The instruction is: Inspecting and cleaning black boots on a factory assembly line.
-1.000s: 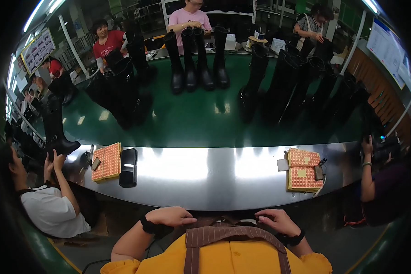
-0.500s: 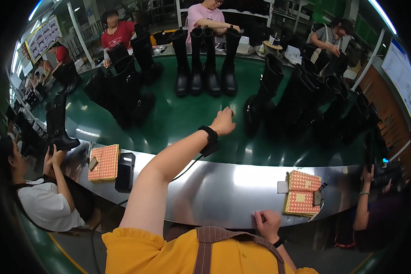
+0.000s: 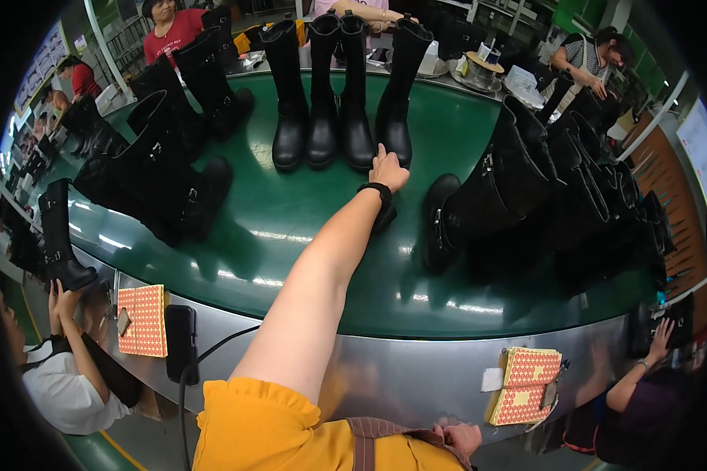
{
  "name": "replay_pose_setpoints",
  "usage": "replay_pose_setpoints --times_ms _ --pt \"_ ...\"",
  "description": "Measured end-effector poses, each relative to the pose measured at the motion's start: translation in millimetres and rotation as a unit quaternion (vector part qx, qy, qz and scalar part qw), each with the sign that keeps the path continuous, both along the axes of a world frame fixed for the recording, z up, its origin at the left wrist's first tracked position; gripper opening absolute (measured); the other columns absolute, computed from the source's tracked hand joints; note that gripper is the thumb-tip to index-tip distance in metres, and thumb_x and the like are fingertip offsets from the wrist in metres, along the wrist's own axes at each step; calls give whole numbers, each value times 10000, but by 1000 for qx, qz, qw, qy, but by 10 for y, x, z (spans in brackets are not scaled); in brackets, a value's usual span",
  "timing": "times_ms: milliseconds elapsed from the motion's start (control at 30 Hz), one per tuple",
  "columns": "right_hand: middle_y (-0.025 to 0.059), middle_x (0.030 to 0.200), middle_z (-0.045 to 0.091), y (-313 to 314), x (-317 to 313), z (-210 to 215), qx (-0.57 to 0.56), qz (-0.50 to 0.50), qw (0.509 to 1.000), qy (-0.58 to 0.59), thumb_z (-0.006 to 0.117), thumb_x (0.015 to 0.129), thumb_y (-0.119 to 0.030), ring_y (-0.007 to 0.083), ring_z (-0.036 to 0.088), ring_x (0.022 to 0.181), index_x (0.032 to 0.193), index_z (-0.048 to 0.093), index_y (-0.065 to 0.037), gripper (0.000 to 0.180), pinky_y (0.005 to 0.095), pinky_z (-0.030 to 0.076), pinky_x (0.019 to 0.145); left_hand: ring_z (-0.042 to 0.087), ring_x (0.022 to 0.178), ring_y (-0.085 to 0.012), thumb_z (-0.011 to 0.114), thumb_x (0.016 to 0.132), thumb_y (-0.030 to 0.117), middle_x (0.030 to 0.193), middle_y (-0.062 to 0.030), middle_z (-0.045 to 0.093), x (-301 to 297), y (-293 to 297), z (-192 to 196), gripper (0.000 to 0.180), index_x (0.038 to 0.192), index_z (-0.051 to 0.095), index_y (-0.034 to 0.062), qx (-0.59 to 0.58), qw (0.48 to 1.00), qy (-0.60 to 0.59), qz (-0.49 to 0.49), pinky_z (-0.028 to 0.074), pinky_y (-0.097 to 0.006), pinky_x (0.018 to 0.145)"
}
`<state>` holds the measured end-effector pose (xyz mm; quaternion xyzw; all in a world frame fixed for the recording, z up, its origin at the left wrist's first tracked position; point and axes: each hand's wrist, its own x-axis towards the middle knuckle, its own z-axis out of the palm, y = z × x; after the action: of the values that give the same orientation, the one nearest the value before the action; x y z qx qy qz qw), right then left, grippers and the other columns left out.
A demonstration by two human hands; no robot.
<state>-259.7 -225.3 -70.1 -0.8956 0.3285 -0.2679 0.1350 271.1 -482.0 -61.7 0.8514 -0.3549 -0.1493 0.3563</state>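
My left arm stretches forward over the green work surface (image 3: 291, 204). At its end my left hand (image 3: 389, 169) has its index finger extended and the other fingers partly bent, with nothing visible in it. The fingertips are at the toe of the rightmost black tall boot (image 3: 401, 86) in an upright row; whether they touch it I cannot tell. Beside that boot stand more black boots (image 3: 322, 102). Low by my body, next to the brown striped apron (image 3: 381, 428), my right hand (image 3: 459, 436) is loosely curled and partly blurred, with no object visible in it.
Black buckled boots lean in groups at the left (image 3: 161, 169) and right (image 3: 503, 169). Along the metal edge (image 3: 401, 369) sit two red-dotted cardboard pads (image 3: 143, 322) and a black flat device (image 3: 181, 337) with a cable. Co-workers stand around; one at left holds a boot (image 3: 59, 239).
My left hand has reached farther forward, from the bare green surface to the boot row. The view has shifted, so the boots look nearer. My right hand has drawn in toward my body.
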Motion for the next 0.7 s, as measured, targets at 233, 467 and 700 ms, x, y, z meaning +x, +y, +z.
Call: replay_pose_setpoints --times_ms 233,467,700 --pt "-1 483 372 -5 -25 -33 16 -4 1000 6 785 633 -211 209 394 431 518 466 -164 342 355 271 495 432 1224 -360 661 693 176 1514 -233 215 -365 151 -63 471 1104 542 -19 45 990 -135 0 397 -496 968" --pt "-3 490 388 -27 -28 -19 -13 8 999 42 774 635 -172 208 411 445 518 463 -165 332 354 274 496 381 1292 -388 660 714 238 1501 -257 218 -219 -28 119 607 1255 514 4 49 997 -50 45 349 -497 1028" --pt "6 526 429 3 28 160 26 3 999 20 732 682 -161 207 455 479 575 465 -147 288 349 284 502 468 1200 -372 606 751 292 1263 -171 550 -628 688 240 418 1070 620 24 131 984 -28 -114 404 -474 979"
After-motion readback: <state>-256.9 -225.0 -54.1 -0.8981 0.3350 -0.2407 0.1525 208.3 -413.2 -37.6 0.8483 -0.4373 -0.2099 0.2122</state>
